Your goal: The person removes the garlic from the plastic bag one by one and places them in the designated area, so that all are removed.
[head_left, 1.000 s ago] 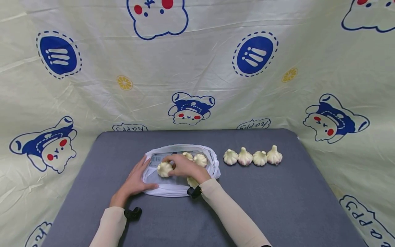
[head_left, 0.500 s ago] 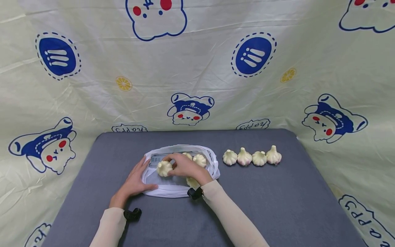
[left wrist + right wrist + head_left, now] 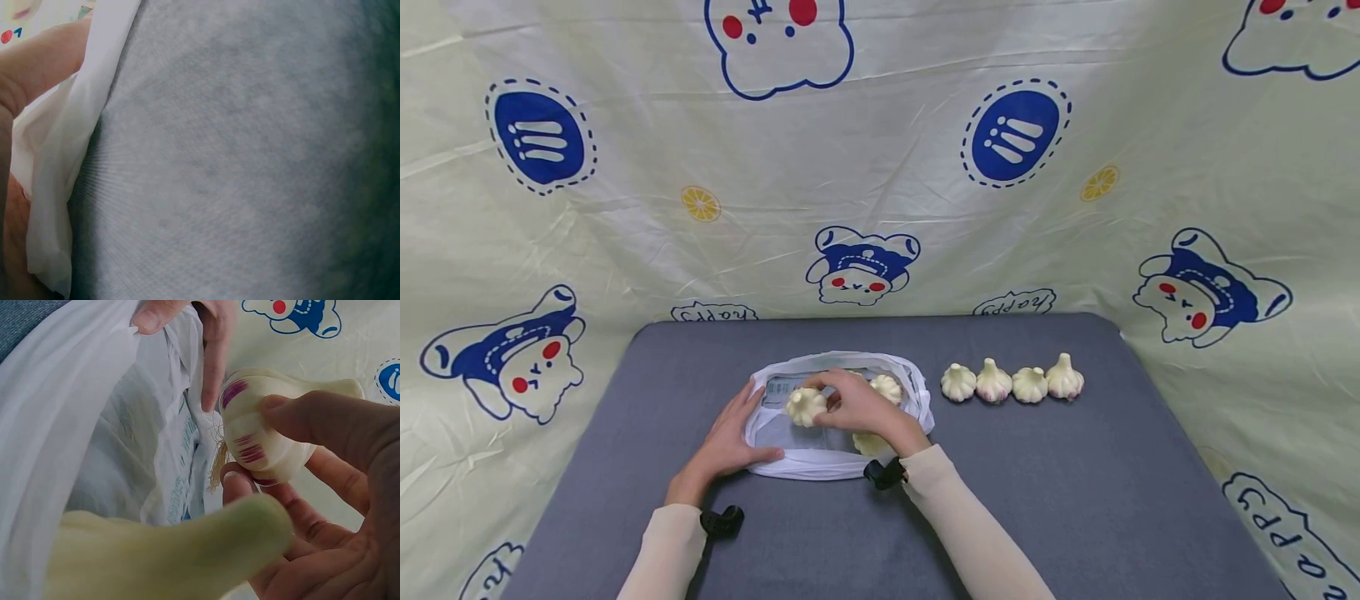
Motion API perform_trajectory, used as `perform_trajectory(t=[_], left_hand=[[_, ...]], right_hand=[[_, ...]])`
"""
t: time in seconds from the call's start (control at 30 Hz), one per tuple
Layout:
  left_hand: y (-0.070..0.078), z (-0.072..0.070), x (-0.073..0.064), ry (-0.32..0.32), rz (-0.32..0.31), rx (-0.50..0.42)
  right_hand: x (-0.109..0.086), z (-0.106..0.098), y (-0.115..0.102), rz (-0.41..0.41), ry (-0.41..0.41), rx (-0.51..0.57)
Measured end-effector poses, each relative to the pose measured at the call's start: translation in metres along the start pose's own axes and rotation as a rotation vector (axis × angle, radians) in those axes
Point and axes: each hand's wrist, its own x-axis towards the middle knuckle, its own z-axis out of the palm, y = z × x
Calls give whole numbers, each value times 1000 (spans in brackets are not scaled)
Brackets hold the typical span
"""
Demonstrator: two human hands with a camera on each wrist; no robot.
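Sleeves (image 3: 973,525): two, pale, reaching in from the near side of the grey table (image 3: 1120,500); a black device (image 3: 722,522) sits at each wrist
Left hand (image 3: 726,442): at the left rim of a white plastic bag (image 3: 820,467); thumb and fingers spread wide and fairly straight, touching the plastic
Bag: mouth upward, a little left of the table's middle and toward its far edge; printed lettering shows on its wall in the right wrist view
Near bulb (image 3: 868,444): garlic, inside the bag by its near rim; partly hidden by the right arm
Right hand (image 3: 865,410): narrow grip; thumb and fingertips pinch one garlic bulb
Held bulb (image 3: 806,407): over the left half of the bag's mouth, near the left hand; purple streaks and a tuft of roots show in the right wrist view; how high it is above the bag's floor, cannot tell
Far bulb (image 3: 887,389): garlic, inside the bag, toward its far right rim
Row: four garlic bulbs (image 3: 1028,385) side by side, between the bag and the table's far right corner
Backdrop (image 3: 880,192): pale printed cloth beyond the far edge
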Motion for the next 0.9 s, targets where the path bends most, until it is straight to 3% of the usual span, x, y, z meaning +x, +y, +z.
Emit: perform_trajectory(t=[0.3,0.9], left_hand=[[1,0,0,0,5,3],[-2,1,0,1,9,13]], right_hand=[[-18,-10,-6,16,52,51],[-54,-27,3,9,188,143]])
